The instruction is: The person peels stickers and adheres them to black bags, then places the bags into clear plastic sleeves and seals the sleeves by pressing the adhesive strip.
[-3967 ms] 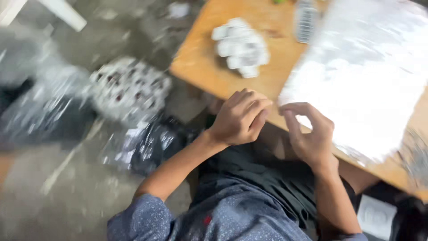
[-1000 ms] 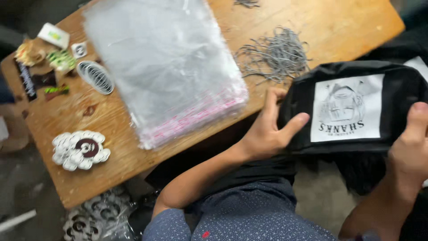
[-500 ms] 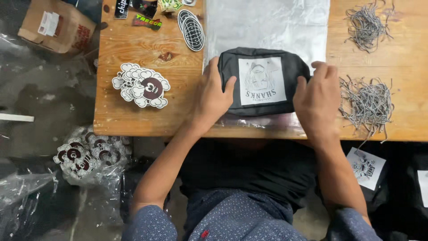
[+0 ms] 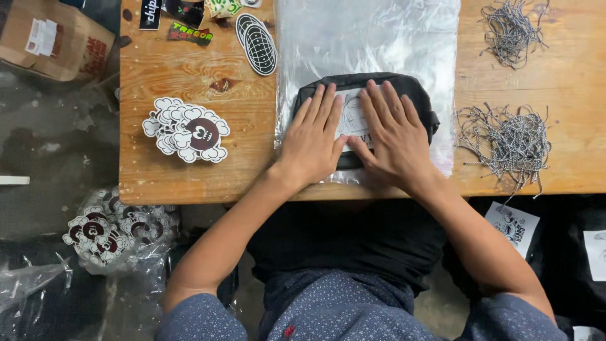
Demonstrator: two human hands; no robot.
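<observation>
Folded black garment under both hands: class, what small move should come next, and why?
Probably smooth the palms outward. Both the left hand and the right hand press flat on the folded black garment, which lies on the stack of clear plastic bags; flattening seems to be the work in hand.

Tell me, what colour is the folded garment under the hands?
Black, with a white printed panel; the head view shows the garment beneath both hands, left and right.
</observation>
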